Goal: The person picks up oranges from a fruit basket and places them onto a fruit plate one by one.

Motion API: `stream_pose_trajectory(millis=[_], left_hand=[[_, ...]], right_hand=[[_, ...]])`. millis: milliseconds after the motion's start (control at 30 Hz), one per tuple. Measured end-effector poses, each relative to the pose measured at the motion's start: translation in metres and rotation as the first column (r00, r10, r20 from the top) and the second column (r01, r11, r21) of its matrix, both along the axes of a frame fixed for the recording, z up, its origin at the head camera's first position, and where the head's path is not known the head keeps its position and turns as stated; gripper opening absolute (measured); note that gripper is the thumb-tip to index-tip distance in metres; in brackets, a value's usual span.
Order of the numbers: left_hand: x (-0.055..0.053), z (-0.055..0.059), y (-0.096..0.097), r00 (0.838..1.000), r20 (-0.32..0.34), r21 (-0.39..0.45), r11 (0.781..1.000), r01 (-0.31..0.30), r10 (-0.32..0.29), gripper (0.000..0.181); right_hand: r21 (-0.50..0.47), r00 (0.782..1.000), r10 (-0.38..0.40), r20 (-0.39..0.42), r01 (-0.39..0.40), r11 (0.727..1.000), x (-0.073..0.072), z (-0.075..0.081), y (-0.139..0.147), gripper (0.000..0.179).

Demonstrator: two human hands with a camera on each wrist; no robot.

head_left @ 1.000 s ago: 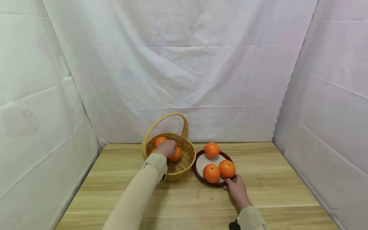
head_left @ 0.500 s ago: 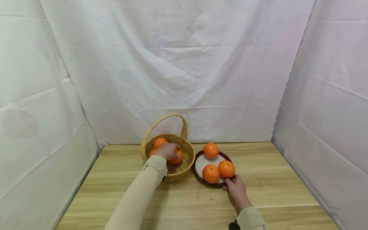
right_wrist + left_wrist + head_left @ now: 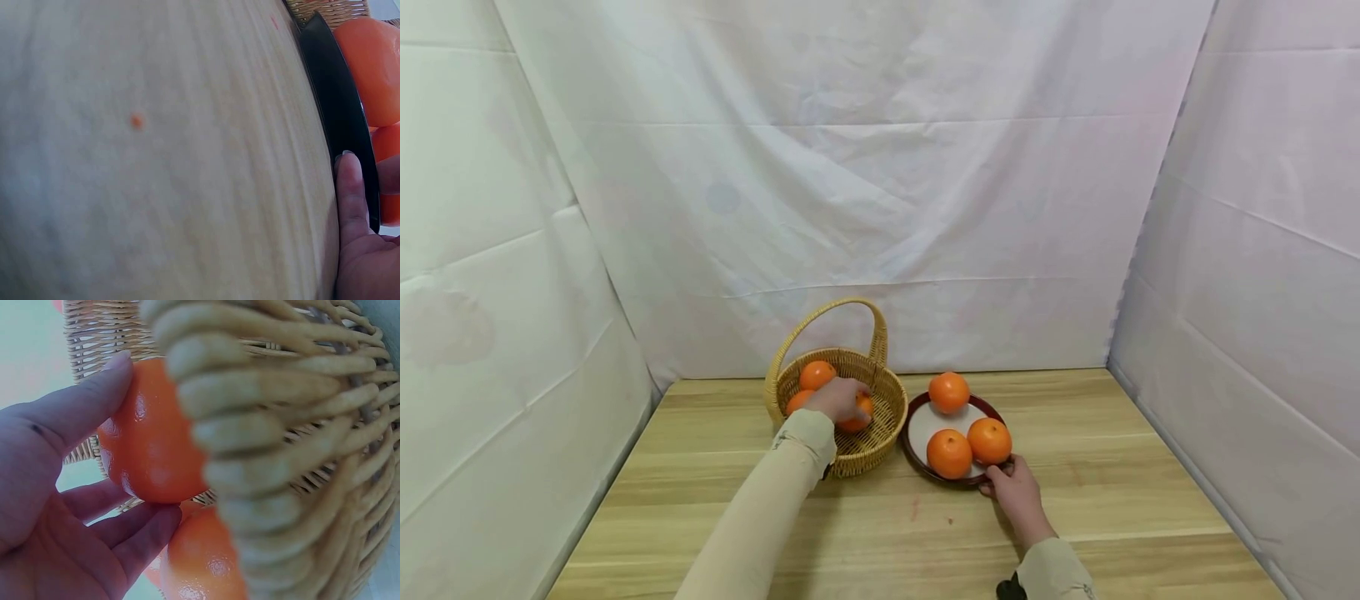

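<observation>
My left hand [image 3: 837, 400] reaches into a wicker basket [image 3: 867, 460] with an arched handle. In the left wrist view its thumb lies along one side of an orange [image 3: 153, 447] and its fingers curl under the other, holding it. Part of that orange is hidden by the basket's rim. Another orange [image 3: 203, 556] sits right by the fingertips. Two oranges show left of the hand in the head view, one of them at the back [image 3: 817, 375]. My right hand [image 3: 1018, 496] pinches the near right rim of a dark-edged plate [image 3: 930, 422], which bears three oranges [image 3: 949, 454].
Basket and plate stand side by side near the back of the wooden table [image 3: 895, 542], almost touching. White cloth [image 3: 880, 183] hangs behind and along both sides. The basket's handle [image 3: 827, 312] arches above the far side of the left hand.
Over the orange at the basket's right, my left hand's fingers have spread, then closed round its sides. That orange has shifted slightly. My right hand stays on the plate's rim.
</observation>
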State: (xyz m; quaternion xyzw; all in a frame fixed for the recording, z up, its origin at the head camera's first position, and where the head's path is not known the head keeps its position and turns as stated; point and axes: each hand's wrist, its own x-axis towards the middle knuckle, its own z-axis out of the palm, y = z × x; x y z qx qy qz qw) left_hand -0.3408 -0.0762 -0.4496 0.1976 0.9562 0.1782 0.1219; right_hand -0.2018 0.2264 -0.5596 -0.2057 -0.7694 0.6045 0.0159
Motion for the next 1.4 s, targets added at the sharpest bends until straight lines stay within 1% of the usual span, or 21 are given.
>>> stream_pose_trajectory(millis=[167, 367, 533, 633, 800, 1033, 1233, 1400], left_hand=[[0.000, 0.000, -0.001, 1.000, -0.011, -0.007, 1.000, 0.002, -0.002, 0.055], [-0.003, -0.005, -0.003, 1.000, -0.016, -0.021, 1.000, 0.008, -0.009, 0.065], [-0.002, -0.008, -0.004, 1.000, -0.014, -0.024, 1.000, 0.007, -0.008, 0.071], [-0.001, -0.009, -0.004, 1.000, -0.014, -0.023, 1.000, 0.001, -0.002, 0.074], [0.002, -0.009, -0.005, 0.999, -0.034, -0.020, 1.000, 0.007, -0.008, 0.074], [0.005, -0.012, -0.005, 0.998, -0.052, -0.007, 0.999, 0.039, -0.039, 0.072], [0.012, -0.006, -0.001, 0.998, -0.051, 0.001, 0.999, 0.041, -0.040, 0.071], [0.018, -0.003, 0.001, 0.996, -0.066, 0.025, 0.998, 0.065, -0.063, 0.071]], right_hand=[[-0.002, 1.000, 0.006, -0.007, -0.006, 1.000, 0.000, 0.001, 0.000, 0.054], [0.000, 1.000, 0.009, 0.000, -0.009, 1.000, 0.000, 0.002, -0.001, 0.054], [0.006, 1.000, 0.011, 0.000, -0.011, 1.000, 0.000, 0.002, -0.001, 0.054], [0.008, 1.000, 0.010, -0.004, -0.010, 1.000, -0.001, 0.000, 0.000, 0.054], [0.012, 1.000, 0.005, -0.005, -0.005, 1.000, 0.000, 0.000, -0.001, 0.054], [0.009, 1.000, 0.005, -0.004, -0.005, 1.000, 0.000, 0.000, 0.000, 0.055], [0.003, 1.000, 0.008, -0.005, -0.008, 1.000, 0.000, 0.000, 0.001, 0.055], [0.005, 1.000, 0.011, -0.002, -0.011, 1.000, 0.000, 0.001, 0.000, 0.055]])
